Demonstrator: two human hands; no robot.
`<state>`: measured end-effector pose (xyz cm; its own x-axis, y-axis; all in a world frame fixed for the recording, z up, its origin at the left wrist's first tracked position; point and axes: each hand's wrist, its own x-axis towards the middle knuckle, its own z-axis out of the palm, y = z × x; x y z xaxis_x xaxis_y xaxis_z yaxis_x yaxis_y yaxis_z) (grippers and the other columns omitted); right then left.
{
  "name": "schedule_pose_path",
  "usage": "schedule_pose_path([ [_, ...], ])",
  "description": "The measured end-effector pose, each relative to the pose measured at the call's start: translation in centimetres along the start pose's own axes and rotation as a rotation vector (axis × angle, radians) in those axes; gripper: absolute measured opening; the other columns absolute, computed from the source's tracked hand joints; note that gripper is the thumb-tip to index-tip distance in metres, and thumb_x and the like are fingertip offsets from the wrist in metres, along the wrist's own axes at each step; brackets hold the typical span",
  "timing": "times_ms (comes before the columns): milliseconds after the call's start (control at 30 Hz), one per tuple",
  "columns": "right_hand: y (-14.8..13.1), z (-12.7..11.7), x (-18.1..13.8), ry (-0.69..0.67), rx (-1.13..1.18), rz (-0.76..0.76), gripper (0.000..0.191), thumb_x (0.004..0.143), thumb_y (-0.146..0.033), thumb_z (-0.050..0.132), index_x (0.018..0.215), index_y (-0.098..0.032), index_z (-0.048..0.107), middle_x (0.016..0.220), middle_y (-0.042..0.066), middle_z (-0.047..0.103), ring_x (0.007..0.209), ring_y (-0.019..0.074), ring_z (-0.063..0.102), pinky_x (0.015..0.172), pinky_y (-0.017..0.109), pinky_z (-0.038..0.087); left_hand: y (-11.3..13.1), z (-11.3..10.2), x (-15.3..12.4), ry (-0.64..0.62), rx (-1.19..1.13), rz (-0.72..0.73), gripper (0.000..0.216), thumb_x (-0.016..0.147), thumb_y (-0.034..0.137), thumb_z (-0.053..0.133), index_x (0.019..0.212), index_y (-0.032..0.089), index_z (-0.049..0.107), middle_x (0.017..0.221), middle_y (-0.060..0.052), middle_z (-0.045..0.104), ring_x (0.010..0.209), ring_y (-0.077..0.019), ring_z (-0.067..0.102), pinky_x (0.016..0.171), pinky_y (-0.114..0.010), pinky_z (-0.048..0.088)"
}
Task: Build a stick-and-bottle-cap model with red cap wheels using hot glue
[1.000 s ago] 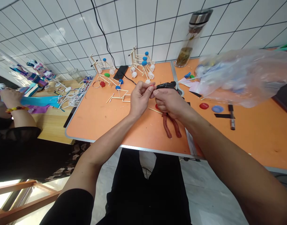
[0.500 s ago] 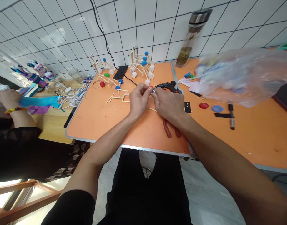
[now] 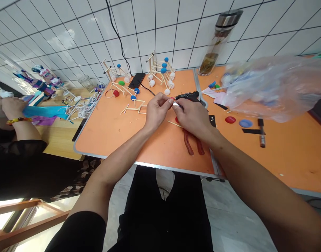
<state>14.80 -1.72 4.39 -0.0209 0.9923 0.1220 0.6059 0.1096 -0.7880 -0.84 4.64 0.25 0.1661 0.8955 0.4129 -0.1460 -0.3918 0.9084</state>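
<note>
Since the earlier frame, half a second ago, I see that the right hand (image 3: 195, 117) has shifted slightly to the right, so a red lump (image 3: 177, 119) shows again beside it; the whole view has also moved a little. From my distant place, going left to right, I first see a co-worker's hand (image 3: 15, 106) near a blue strip (image 3: 46, 112). On the orange table (image 3: 110, 133) stands a model (image 3: 121, 83) of sticks and coloured balls, with a small stick frame (image 3: 135, 109) lying in front. A phone (image 3: 135, 80) lies near the second model (image 3: 163, 70). The left hand (image 3: 157, 110) has its thumb and finger closed on a red bit (image 3: 172, 99), above the table. The right hand's fingers are closed on a shiny piece (image 3: 176, 104), just beside this red bit; its other end I cannot see. Below lie a loose stick (image 3: 173, 123) and pliers (image 3: 188, 143), partly hidden by the right hand. Farther right are a red disc (image 3: 230, 119), a blue disc (image 3: 245, 123) and a marker (image 3: 262, 134).
</note>
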Motion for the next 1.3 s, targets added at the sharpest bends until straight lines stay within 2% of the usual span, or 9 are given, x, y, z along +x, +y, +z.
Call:
schedule_pose_path([
  [167, 0.3, 0.9, -0.4, 0.154, -0.418, -0.113, 0.033, 0.111, -0.043, 0.05, 0.112, -0.019, 0.073, 0.102, 0.019, 0.078, 0.089, 0.034, 0.07, 0.079, 0.041, 0.044, -0.3, -0.3, 0.1, -0.007, 0.061, -0.033, 0.056, 0.087, 0.074, 0.089, 0.084, 0.022, 0.068, 0.08, 0.0, 0.076, 0.075, -0.0133, 0.071, 0.076, -0.029, 0.063],
  [333, 0.5, -1.3, 0.7, -0.292, 0.57, 0.091, 0.035, 0.102, -0.06, 0.064, 0.094, -0.026, 0.062, 0.06, -0.008, 0.036, 0.048, 0.0138, 0.025, 0.05, 0.029, 0.025, 0.2, 0.0, -0.1, -0.036, 0.001, 0.059, 0.051, 0.092, 0.073, 0.085, 0.098, 0.024, 0.073, 0.083, 0.0, 0.075, 0.086, -0.0172, 0.078, 0.094, -0.039, 0.067],
  [433, 0.8, -1.4, 1.2, -0.426, 0.785, 0.17, 0.031, 0.1, -0.057, 0.064, 0.095, -0.027, 0.057, 0.061, -0.012, 0.025, 0.048, 0.0118, 0.011, 0.048, 0.027, 0.015, -0.3, 0.1, 0.1, -0.042, -0.035, 0.074, 0.044, 0.097, 0.068, 0.083, 0.104, 0.025, 0.073, 0.086, 0.0, 0.074, 0.093, -0.0185, 0.079, 0.102, -0.043, 0.065],
  [600, 1.2, 0.7, 0.8, 0.077, -0.015, -0.1, 0.032, 0.108, -0.049, 0.054, 0.1, -0.022, 0.069, 0.079, 0.007, 0.068, 0.069, 0.0236, 0.058, 0.066, 0.033, 0.039, -1.2, 0.1, 0.2, 0.011, 0.047, 0.029, 0.045, 0.095, 0.065, 0.087, 0.093, 0.024, 0.067, 0.087, 0.001, 0.074, 0.086, -0.015, 0.076, 0.088, -0.033, 0.065],
  [733, 1.1, 1.5, -0.1, 0.134, -0.539, -0.114, 0.041, 0.112, -0.04, 0.045, 0.125, -0.016, 0.075, 0.107, 0.022, 0.081, 0.094, 0.0371, 0.072, 0.079, 0.04, 0.043, -1.5, 0.2, -0.1, 0.073, 0.1, -0.024, 0.046, 0.093, 0.062, 0.089, 0.083, 0.024, 0.064, 0.08, 0.001, 0.073, 0.077, -0.0139, 0.07, 0.078, -0.029, 0.062],
  [867, 0.8, 0.6, 0.0, 0.058, -0.112, -0.072, 0.035, 0.109, -0.049, 0.052, 0.106, -0.02, 0.072, 0.086, 0.013, 0.072, 0.079, 0.0288, 0.064, 0.073, 0.037, 0.042, -1.1, 0.4, -0.3, 0.04, 0.007, -0.05, 0.048, 0.092, 0.063, 0.09, 0.086, 0.023, 0.064, 0.094, -0.003, 0.082, 0.088, -0.0168, 0.078, 0.088, -0.034, 0.066],
  [1067, 0.5, -1.6, 1.1, -0.446, 0.527, 0.085, 0.034, 0.105, -0.058, 0.043, 0.094, -0.028, 0.054, 0.061, -0.011, 0.02, 0.048, 0.0142, 0.011, 0.048, 0.029, 0.021, 0.2, 0.7, -0.4, 0.023, -0.084, 0.054, 0.047, 0.092, 0.066, 0.09, 0.095, 0.023, 0.07, 0.104, -0.003, 0.086, 0.095, -0.0167, 0.081, 0.099, -0.037, 0.065],
  [1200, 0.7, 0.0, 0.4, -0.103, 0.082, 0.013, 0.035, 0.109, -0.051, 0.045, 0.106, -0.023, 0.066, 0.066, 0.0, 0.051, 0.056, 0.0194, 0.041, 0.059, 0.032, 0.033, -0.4, 0.7, -0.4, 0.063, -0.058, -0.039, 0.046, 0.091, 0.059, 0.093, 0.087, 0.022, 0.066, 0.09, -0.001, 0.081, 0.085, -0.0147, 0.077, 0.087, -0.031, 0.063],
  [1300, 0.7, 1.4, -0.4, 0.111, -0.364, -0.079, 0.036, 0.11, -0.043, 0.049, 0.118, -0.019, 0.073, 0.098, 0.017, 0.076, 0.082, 0.0296, 0.065, 0.074, 0.036, 0.038, -0.9, 0.6, -0.4, 0.089, 0.011, -0.114, 0.045, 0.092, 0.053, 0.094, 0.082, 0.022, 0.063, 0.078, 0.002, 0.074, 0.075, -0.013, 0.071, 0.078, -0.028, 0.06],
])
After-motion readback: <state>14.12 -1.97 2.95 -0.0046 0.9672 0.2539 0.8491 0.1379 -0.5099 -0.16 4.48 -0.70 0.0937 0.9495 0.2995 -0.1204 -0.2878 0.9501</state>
